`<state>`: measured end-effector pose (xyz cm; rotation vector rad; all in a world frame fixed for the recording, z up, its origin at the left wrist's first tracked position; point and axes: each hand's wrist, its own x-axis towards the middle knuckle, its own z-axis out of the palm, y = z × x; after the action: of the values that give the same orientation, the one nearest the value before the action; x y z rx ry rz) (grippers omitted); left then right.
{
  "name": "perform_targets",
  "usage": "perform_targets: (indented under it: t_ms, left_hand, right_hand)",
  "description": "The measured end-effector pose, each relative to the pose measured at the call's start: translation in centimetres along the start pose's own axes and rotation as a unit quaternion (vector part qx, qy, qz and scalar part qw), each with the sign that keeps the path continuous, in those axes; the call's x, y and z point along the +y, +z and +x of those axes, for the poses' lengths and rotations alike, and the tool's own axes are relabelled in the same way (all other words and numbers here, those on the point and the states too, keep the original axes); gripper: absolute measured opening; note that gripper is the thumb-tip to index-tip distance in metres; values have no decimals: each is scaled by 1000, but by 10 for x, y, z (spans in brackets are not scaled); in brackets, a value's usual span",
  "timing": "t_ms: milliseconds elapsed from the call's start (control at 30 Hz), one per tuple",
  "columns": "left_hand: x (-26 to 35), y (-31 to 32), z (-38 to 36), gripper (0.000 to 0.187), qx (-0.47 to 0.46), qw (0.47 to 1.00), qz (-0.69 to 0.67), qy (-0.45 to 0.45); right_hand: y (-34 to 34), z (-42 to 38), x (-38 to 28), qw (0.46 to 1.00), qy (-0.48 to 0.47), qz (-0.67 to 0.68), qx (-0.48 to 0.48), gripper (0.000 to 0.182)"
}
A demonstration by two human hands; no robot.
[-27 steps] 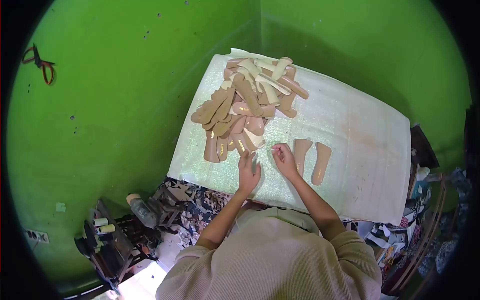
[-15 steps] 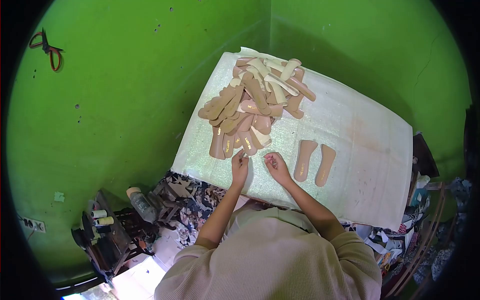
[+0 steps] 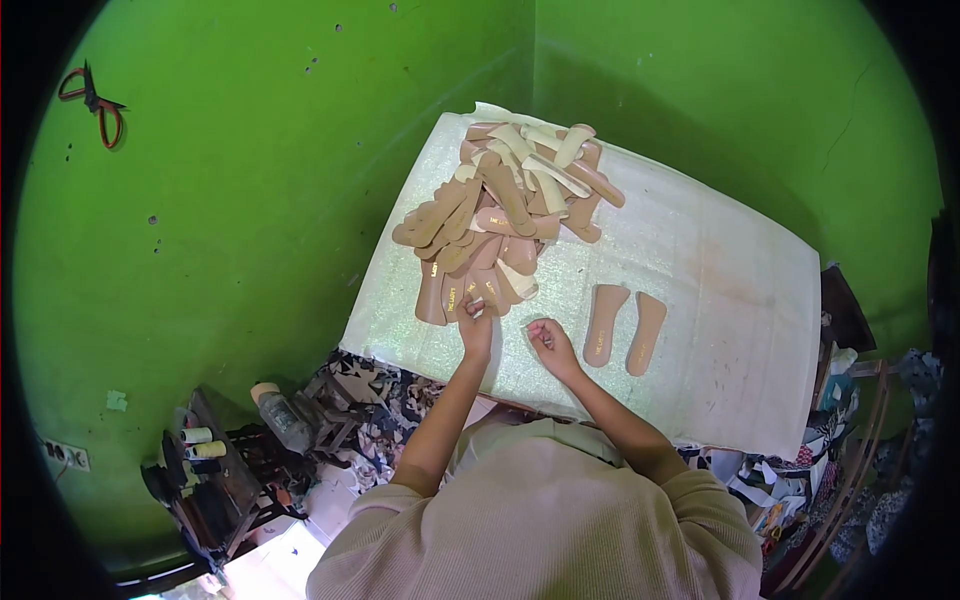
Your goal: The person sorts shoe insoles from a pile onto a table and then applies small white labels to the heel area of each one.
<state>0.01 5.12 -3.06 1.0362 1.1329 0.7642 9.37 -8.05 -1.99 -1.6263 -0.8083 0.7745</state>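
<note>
A heap of brown and cream insoles (image 3: 510,190) lies on the white-covered table (image 3: 720,300), some with gold lettering. My left hand (image 3: 475,322) is over the heap's near edge, at a lettered insole; its fingers are bent, and whether they grip anything is too small to tell. To the right, my right hand (image 3: 548,343) hovers above the cover with curled fingers, and what they hold, if anything, cannot be made out. Beside it lie two separate insoles, a lettered one (image 3: 604,325) and another (image 3: 646,335), side by side.
Red-handled scissors (image 3: 93,103) hang on the green wall at the left. A plastic bottle (image 3: 285,418) and thread spools (image 3: 206,450) stand on dark wooden furniture below. Fabric scraps (image 3: 385,405) cover the floor beside the table.
My left hand has moved slightly left and down, with its fingers now over the lettered insoles. My right hand has shifted a little toward me. The camera view has moved slightly.
</note>
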Motion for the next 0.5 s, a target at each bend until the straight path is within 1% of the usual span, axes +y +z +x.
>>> perform_targets:
  t_ms: [100, 167, 300, 400, 500]
  left_hand:
    - [1, 6, 3, 58, 28, 1000, -7, -6]
    - [-9, 5, 12, 59, 24, 1000, 12, 9]
    - [2, 5, 8, 60, 15, 999, 31, 23]
    - [6, 3, 5, 62, 7, 998, 25, 56]
    - [-8, -2, 10, 65, 8, 998, 6, 69]
  right_hand:
    - [-1, -5, 3, 1000, 14, 6, 3, 14]
    - [-2, -8, 5, 999, 23, 38, 12, 14]
    - [-5, -12, 13, 997, 21, 77, 21, 16]
    - [-9, -15, 11, 992, 49, 119, 4, 15]
    - [-12, -15, -7, 983, 124, 135, -11, 15]
